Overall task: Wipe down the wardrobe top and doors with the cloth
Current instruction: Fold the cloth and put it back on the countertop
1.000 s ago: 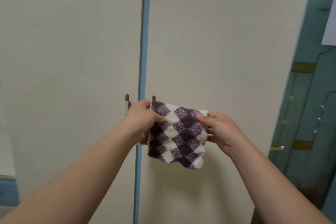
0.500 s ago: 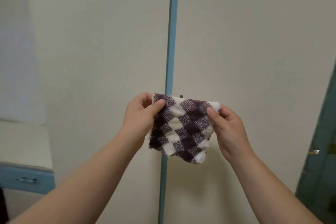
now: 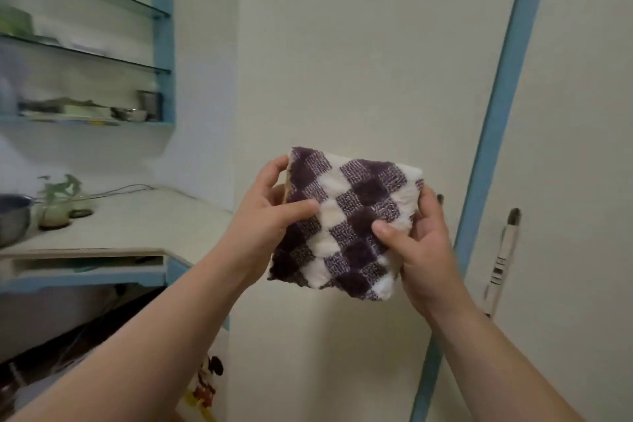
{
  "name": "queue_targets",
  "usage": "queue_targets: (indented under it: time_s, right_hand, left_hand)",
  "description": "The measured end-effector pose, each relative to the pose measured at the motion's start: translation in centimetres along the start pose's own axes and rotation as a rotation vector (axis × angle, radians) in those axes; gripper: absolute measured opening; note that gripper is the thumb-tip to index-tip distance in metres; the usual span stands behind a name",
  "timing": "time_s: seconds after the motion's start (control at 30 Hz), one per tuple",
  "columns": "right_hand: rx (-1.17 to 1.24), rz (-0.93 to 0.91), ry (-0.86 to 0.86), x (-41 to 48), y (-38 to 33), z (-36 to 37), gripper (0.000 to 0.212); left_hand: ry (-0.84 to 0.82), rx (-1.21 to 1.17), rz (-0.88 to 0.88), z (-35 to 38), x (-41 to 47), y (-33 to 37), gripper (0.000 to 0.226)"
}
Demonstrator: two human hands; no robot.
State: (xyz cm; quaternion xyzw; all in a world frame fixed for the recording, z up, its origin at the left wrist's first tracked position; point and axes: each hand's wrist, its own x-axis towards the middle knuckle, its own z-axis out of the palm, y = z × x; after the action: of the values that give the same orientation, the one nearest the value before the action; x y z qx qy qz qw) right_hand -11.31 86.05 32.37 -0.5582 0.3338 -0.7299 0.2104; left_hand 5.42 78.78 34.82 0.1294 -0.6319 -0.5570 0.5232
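Observation:
A folded cloth (image 3: pixel 349 216) with a purple and white check hangs in front of me, held by both hands. My left hand (image 3: pixel 270 212) pinches its left edge, thumb across the front. My right hand (image 3: pixel 418 243) grips its right side, thumb pressed on the checks. Behind the cloth stands the cream wardrobe door (image 3: pixel 342 62), apart from the cloth. A blue strip (image 3: pixel 507 79) divides it from the right door (image 3: pixel 582 113), which carries a slim handle (image 3: pixel 503 257). The wardrobe top is out of sight.
To the left a cream counter (image 3: pixel 137 226) holds a metal pot (image 3: pixel 12 219), small plant jars (image 3: pixel 56 205) and a cable. Glass shelves (image 3: pixel 85 55) with a blue frame hang above it. Clutter lies under the counter at lower left.
My view has swung left, bringing the counter and shelves into sight. The cloth stays held by both hands and now sits in front of the left door, closer to me.

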Motion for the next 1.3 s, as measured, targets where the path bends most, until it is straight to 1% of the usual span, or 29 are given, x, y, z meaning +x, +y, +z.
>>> queue_targets:
  time_s: [0.07,0.1,0.23,0.37,0.5,0.87,1.1,1.3]
  right_hand:
    - [0.004,0.005,-0.062,1.0,1.7,1.5,0.061]
    - [-0.003,-0.001,-0.083,1.4,2.5,2.1,0.063]
    - [-0.044,-0.011,-0.103,2.1,5.6,4.7,0.064]
    - [-0.067,0.003,-0.072,2.8,8.4,7.1,0.06]
    - [-0.098,-0.001,-0.03,5.0,10.7,10.6,0.057]
    - [-0.192,-0.065,0.132,13.0,17.4,23.1,0.054]
    - [-0.285,-0.061,0.18,17.0,22.2,26.9,0.057]
    - [-0.368,-0.115,0.223,20.6,27.6,28.3,0.055]
  left_hand:
    - [0.003,0.066,0.004,-2.1,0.3,-0.1,0.067]
    - [0.009,0.075,0.01,-2.9,0.5,-0.2,0.069]
    - [0.055,0.11,0.043,-6.0,1.2,-1.2,0.067]
    - [0.078,0.13,0.044,-9.1,2.2,-2.6,0.066]
    - [0.054,0.143,0.065,-13.3,4.6,-3.2,0.066]
    - [-0.119,0.184,0.082,-28.3,14.1,-3.6,0.069]
    - [-0.155,0.12,0.077,-33.8,19.7,-6.3,0.067]
    - [-0.131,0.108,0.076,-37.1,24.4,-9.8,0.066]
